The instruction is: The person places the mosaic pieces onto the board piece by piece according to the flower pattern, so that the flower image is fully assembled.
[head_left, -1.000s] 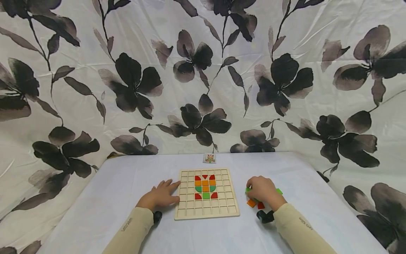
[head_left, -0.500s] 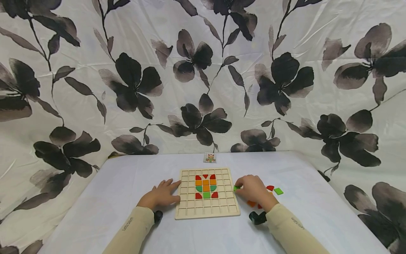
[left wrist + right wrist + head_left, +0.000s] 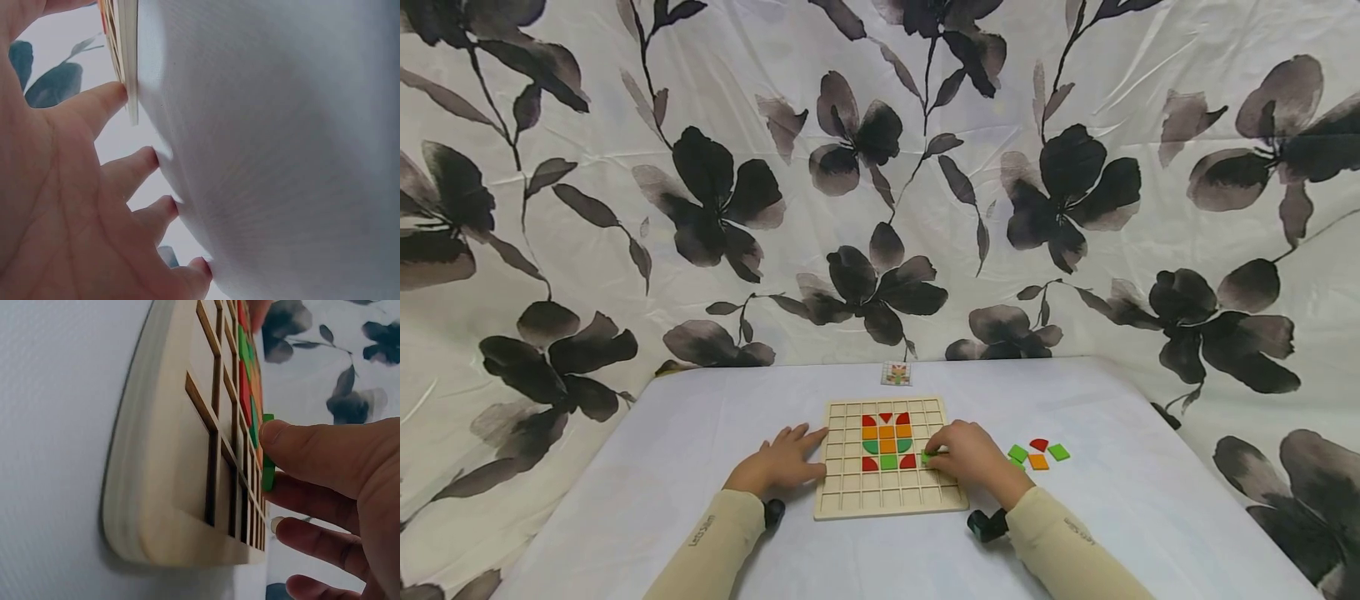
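A wooden grid board [image 3: 850,498] [image 3: 181,456] lies on the white table, with red, orange and green tiles [image 3: 886,442] set in its middle. My right hand [image 3: 966,454] is over the board's right side and pinches a green tile [image 3: 927,457] [image 3: 268,464] between thumb and fingers, just right of the placed tiles. My left hand [image 3: 778,461] [image 3: 75,206] rests flat on the table with its fingertips [image 3: 115,94] against the board's left edge [image 3: 128,62].
Loose green, orange and red tiles [image 3: 1037,455] lie on the table right of the board. A small pattern card [image 3: 896,373] stands at the table's far edge. A floral cloth hangs behind and around the table [image 3: 700,433].
My right hand has moved left from the loose tiles onto the board, carrying a green tile. The loose tiles it covered are now uncovered. The left hand has stayed put.
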{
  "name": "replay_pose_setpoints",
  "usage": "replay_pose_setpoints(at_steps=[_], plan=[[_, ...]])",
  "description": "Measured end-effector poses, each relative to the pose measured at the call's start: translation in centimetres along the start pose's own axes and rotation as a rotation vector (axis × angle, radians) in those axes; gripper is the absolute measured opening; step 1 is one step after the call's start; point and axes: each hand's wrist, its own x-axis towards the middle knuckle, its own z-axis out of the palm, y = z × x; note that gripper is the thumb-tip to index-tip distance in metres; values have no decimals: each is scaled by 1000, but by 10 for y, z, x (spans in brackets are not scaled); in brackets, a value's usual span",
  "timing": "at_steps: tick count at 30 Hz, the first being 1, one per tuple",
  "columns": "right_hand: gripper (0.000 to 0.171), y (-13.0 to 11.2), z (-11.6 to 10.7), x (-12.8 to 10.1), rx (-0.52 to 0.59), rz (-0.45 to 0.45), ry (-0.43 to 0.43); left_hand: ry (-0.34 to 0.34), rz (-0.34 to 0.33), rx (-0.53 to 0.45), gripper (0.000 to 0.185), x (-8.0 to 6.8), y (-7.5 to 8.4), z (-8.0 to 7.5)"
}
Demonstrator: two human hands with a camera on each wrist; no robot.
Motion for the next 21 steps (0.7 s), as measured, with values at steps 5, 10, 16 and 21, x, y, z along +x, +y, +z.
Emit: replay_pose_setpoints(at_steps=[5,10,16,21], plan=[[15,-4,5,1,-8,-11,-8,-1,6,-1,73,0,-1,1],[13,-7,6,0,-40,-19,-3,-6,8,-11,73,-1,-1,0],[9,-8,6,0,-20,3,2,-10,1,-10,72,1,-2,0],[6,-8,8,1,-4,4,19,-10,1,-10,73,2,-3,2]])
